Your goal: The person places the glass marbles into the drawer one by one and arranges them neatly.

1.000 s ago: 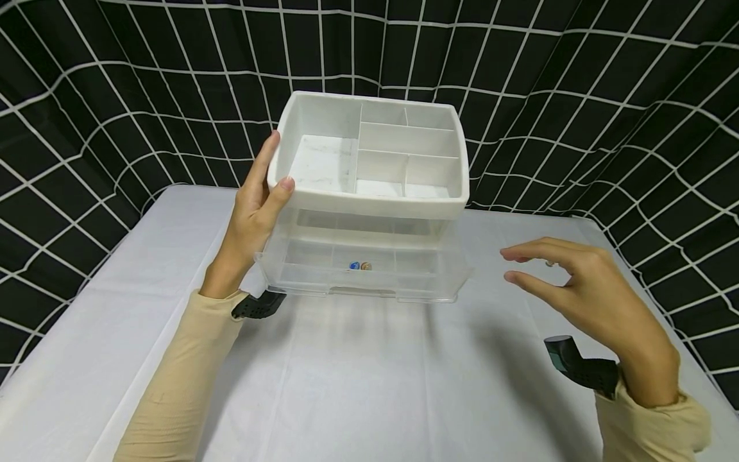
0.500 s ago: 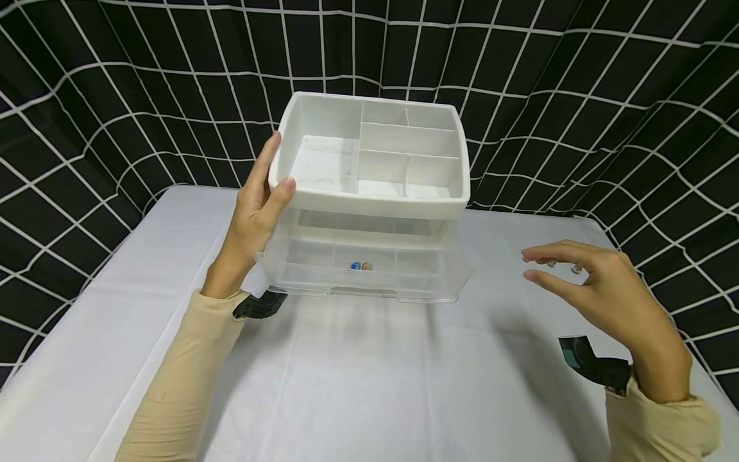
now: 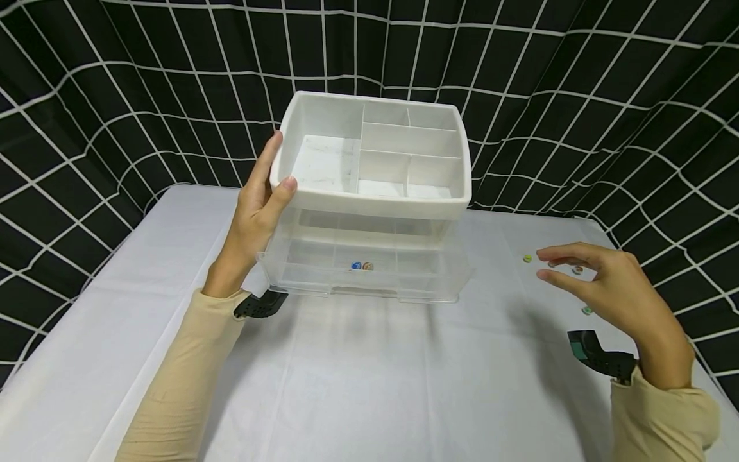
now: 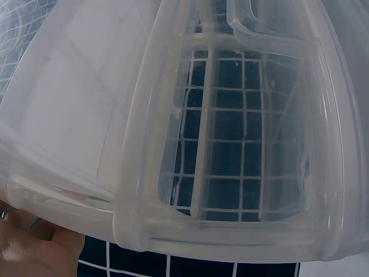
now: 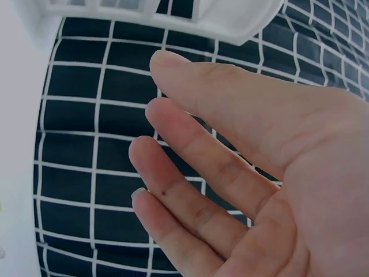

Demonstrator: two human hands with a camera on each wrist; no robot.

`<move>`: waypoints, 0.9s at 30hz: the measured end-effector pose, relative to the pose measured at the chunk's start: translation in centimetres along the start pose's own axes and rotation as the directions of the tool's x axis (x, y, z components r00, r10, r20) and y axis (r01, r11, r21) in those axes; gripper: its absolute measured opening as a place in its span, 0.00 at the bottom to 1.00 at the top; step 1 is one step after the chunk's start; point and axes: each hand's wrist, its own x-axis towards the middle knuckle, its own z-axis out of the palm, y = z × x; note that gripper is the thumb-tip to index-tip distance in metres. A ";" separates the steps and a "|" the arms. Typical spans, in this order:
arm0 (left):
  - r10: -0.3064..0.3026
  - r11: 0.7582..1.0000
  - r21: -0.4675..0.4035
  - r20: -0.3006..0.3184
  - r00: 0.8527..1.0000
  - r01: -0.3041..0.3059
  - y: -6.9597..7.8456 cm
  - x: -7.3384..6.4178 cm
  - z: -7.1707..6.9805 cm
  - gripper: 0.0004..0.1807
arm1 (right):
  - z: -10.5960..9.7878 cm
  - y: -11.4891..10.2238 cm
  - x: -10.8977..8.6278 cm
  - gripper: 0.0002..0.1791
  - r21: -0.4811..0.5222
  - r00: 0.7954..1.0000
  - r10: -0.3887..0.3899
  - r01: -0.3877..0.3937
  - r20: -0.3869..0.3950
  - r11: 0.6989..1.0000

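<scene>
In the head view, my left hand [image 3: 251, 215] grips the left side of a white desktop organizer [image 3: 375, 206], thumb over the front rim. Its open top has several compartments. Below, a clear drawer [image 3: 364, 292] is pulled out towards me. A small blue bead-like piece [image 3: 356, 265] and a brown one [image 3: 368, 266] lie side by side in its middle section. My right hand [image 3: 614, 292] hovers over the table's right side, fingers bent loosely and thumb apart. In the right wrist view, nothing sits in its palm [image 5: 323, 167]. The left wrist view mostly shows clear drawer plastic [image 4: 138, 144].
Several small round pieces lie on the white tablecloth [image 3: 358, 385] near my right hand: a yellow-green one [image 3: 527, 258], a reddish one [image 3: 577, 270] and a green one [image 3: 587, 310]. A black curtain with a white grid [image 3: 231, 90] surrounds the table's back and sides.
My right hand has moved rightwards, away from the organizer, uncovering small pieces on the table. The left hand and the organizer stay practically still.
</scene>
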 end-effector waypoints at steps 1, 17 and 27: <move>-0.001 1.000 0.000 0.000 1.000 0.001 0.0 0.0 0.0 0.35 | 0.0 0.2 0.0 0.15 -0.005 1.000 0.013 -0.013 0.006 1.000; 0.009 1.000 0.009 -0.001 1.000 -0.009 0.1 0.0 -0.1 0.35 | 0.5 3.0 0.1 0.17 -0.029 0.993 0.091 -0.089 0.070 0.996; 0.011 1.000 0.011 0.004 1.000 -0.011 0.2 0.0 0.0 0.34 | 0.6 4.3 0.2 0.20 -0.084 0.979 0.149 -0.139 0.138 0.987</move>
